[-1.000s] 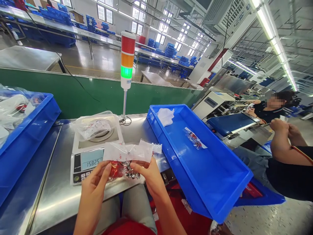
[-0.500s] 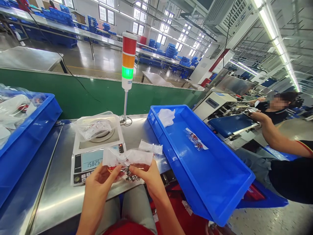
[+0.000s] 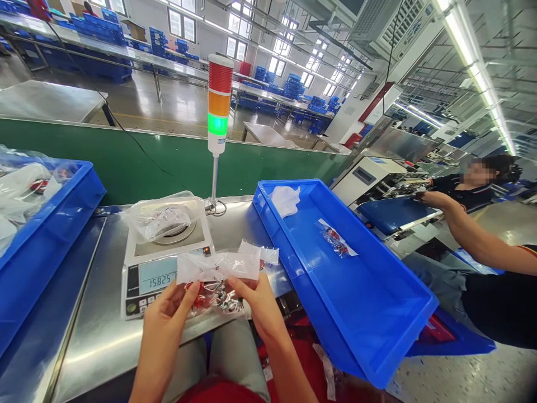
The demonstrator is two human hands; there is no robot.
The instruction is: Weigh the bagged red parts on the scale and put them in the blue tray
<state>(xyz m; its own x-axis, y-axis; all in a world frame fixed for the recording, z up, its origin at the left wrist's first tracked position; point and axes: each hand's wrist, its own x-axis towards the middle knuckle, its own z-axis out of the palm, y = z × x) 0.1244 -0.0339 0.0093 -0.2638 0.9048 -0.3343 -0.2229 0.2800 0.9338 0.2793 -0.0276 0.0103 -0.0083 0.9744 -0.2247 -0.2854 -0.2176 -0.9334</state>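
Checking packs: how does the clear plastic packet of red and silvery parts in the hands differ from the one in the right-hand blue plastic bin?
The held packet is gripped by the left hand and right hand; the binned packet lies untouched in the blue bin. The held packet runs roughly level across the picture and appears larger; the binned packet slants and appears smaller. Both are transparent with red and silvery contents.

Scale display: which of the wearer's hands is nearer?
Left. The left hand is just by the scale display's lower-right corner in view; the right hand is farther right, gripping the opposite side of the plastic bag.
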